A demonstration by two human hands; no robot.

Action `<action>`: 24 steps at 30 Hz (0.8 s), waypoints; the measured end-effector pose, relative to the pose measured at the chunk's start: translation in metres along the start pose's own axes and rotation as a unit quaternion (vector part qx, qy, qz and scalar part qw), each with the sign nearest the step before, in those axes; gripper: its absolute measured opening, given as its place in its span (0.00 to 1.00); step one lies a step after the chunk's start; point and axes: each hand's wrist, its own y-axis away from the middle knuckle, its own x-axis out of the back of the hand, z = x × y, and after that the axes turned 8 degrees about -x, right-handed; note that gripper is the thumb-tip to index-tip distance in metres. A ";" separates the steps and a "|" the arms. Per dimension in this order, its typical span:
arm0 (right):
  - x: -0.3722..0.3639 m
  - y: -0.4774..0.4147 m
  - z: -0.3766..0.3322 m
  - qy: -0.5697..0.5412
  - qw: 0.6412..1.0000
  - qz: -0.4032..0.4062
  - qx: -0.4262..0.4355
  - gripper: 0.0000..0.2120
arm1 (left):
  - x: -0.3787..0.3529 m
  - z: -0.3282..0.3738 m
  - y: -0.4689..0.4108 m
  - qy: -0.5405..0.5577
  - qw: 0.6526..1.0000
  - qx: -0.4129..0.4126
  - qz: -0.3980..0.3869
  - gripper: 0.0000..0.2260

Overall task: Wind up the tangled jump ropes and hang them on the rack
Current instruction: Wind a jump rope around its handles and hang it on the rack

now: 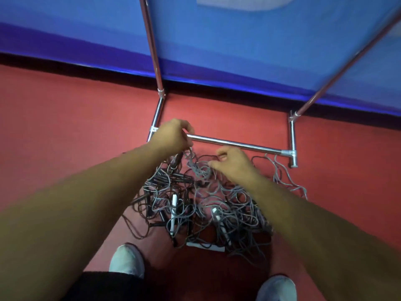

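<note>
grey tangled jump rope cord (196, 168) gripped by our left hand (173, 135) at chrome rack bar (234, 145), right hand (233, 162) pinching it below bar; we fear hard pull tightens knots.

Floor (65, 127): red, matte, from 3 through 6 to 9 o'clock. Wall (238, 40): blue covering from 10 to 2 o'clock, with a darker violet band low down. Black strip (86, 69) at the floor junction. Pale blurred patch (245, 3) at 12 o'clock.
</note>
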 end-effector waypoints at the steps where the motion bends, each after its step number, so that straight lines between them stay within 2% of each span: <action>1: 0.007 0.014 -0.011 -0.021 1.000 -0.002 0.013 0.21 | 0.011 0.014 0.009 0.016 1.000 -0.010 0.010 0.13; 4: 0.026 0.054 -0.040 -0.101 0.994 -0.008 0.037 0.21 | 0.041 0.061 0.043 0.071 0.996 -0.051 0.016 0.12; 6: 0.039 0.083 -0.059 -0.151 0.986 -0.006 0.074 0.14 | 0.057 0.090 0.069 0.126 0.989 -0.084 0.000 0.13; 10: 0.058 0.134 -0.078 -0.167 0.977 0.005 0.134 0.01 | 0.074 0.113 0.110 0.187 0.971 -0.151 0.009 0.14; 13: 0.071 0.162 -0.076 -0.166 0.977 -0.008 0.132 0.05 | 0.074 0.119 0.132 0.143 0.974 -0.177 0.011 0.13; 17: 0.091 0.190 -0.079 -0.152 0.977 0.027 0.145 0.03 | 0.065 0.125 0.146 0.073 0.977 -0.201 0.019 0.10; 20: 0.106 0.203 -0.079 -0.174 0.969 0.066 0.163 0.05 | 0.063 0.133 0.151 0.061 0.970 -0.232 -0.031 0.02; 22: 0.116 0.212 -0.083 -0.173 0.966 0.081 0.174 0.05 | 0.062 0.131 0.151 0.063 0.968 -0.232 -0.064 0.07; 24: 0.128 0.218 -0.087 -0.204 0.955 0.112 0.184 0.04 | 0.062 0.124 0.149 0.012 0.972 -0.219 -0.084 0.12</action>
